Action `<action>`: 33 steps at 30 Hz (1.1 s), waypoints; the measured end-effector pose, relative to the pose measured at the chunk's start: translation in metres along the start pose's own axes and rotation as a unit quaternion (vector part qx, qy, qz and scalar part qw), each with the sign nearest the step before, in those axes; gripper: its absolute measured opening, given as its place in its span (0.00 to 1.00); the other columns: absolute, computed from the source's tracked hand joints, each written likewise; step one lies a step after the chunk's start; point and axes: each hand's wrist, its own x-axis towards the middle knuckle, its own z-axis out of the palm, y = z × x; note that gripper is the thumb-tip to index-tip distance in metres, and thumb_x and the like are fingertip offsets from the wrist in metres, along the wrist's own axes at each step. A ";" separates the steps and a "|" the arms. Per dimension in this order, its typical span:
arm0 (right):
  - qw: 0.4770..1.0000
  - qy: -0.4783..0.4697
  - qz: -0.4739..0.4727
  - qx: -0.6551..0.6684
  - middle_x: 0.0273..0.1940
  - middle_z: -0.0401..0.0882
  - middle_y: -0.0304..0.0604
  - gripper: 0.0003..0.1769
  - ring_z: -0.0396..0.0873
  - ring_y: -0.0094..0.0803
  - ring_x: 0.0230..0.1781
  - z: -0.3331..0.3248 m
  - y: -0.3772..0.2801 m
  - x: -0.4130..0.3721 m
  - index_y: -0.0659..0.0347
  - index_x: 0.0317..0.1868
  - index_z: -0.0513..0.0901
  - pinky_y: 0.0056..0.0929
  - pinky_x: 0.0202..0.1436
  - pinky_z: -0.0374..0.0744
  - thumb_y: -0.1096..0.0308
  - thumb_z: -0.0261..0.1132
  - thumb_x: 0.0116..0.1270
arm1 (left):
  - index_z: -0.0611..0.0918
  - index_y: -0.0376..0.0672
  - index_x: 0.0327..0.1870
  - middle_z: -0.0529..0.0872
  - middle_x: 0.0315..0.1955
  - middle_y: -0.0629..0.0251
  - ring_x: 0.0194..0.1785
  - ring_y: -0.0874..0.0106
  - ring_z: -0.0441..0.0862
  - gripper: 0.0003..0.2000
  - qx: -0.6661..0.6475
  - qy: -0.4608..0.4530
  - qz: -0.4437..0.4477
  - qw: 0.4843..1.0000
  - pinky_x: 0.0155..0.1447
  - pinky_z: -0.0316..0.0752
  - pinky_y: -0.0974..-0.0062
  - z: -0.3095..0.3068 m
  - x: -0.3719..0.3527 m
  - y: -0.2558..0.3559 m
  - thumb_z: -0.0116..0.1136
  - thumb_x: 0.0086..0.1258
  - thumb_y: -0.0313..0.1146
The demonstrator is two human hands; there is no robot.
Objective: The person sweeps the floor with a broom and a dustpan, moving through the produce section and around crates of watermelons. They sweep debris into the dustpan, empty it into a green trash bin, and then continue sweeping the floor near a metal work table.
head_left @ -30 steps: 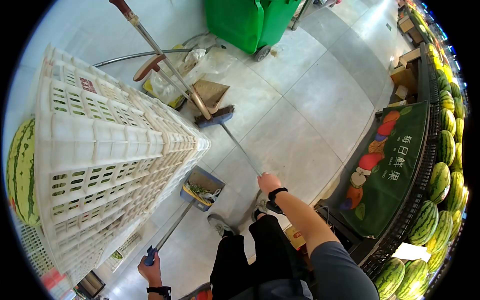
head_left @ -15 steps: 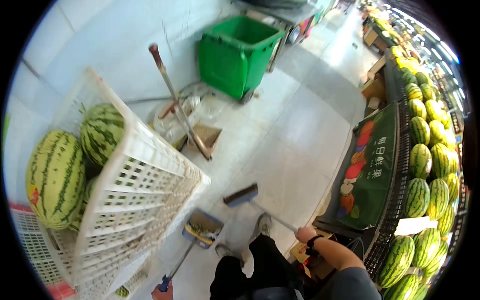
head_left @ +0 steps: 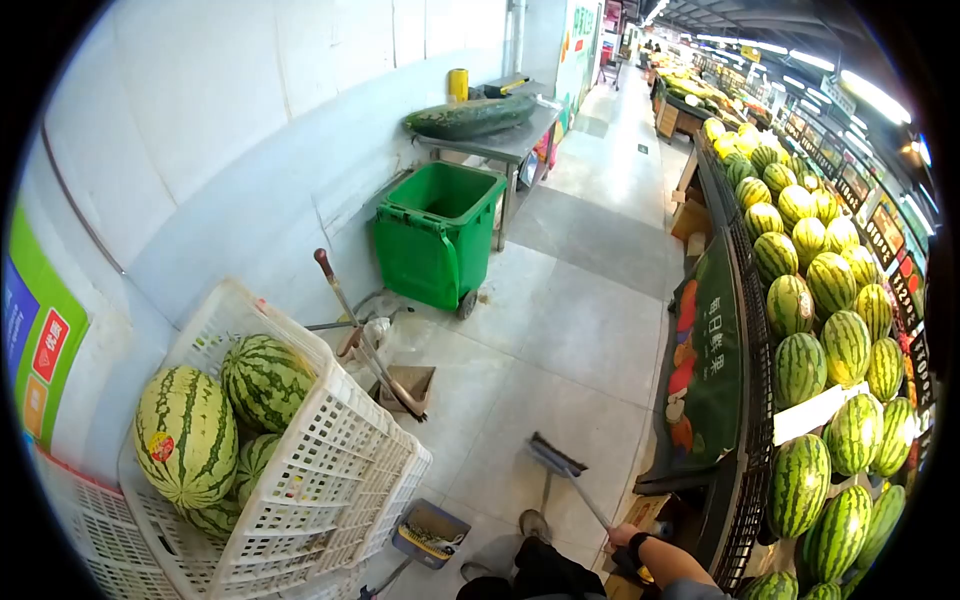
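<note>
My right hand (head_left: 622,536), with a dark band on the wrist, is closed round the handle of a broom (head_left: 557,456). The broom's head is raised or resting over the grey floor tiles ahead of my shoe; which of the two is unclear. To the left stands a dustpan (head_left: 430,533) with debris inside, its handle running down to the bottom edge. My left hand is out of view below.
White crates (head_left: 330,470) holding watermelons (head_left: 186,436) stand at left. Beyond are a wooden-handled tool (head_left: 350,310), a green bin (head_left: 430,250) and a metal table (head_left: 515,140). A watermelon display (head_left: 845,345) lines the right, with a green banner (head_left: 705,365) on its side.
The view has tilted up and shows more of the aisle. The broom head has turned and shifted away from the dustpan. My left hand has dropped out of view.
</note>
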 end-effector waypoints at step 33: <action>0.965 -0.199 -0.169 -0.004 0.27 0.84 0.42 0.33 0.80 0.31 0.27 -0.057 -0.161 0.043 0.63 0.33 0.86 0.32 0.36 0.78 0.37 0.56 0.68 | 0.90 0.45 0.31 0.88 0.23 0.59 0.29 0.60 0.85 0.22 0.050 -0.059 -0.069 0.995 0.38 0.80 0.61 -0.005 0.029 0.039 0.69 0.52 0.57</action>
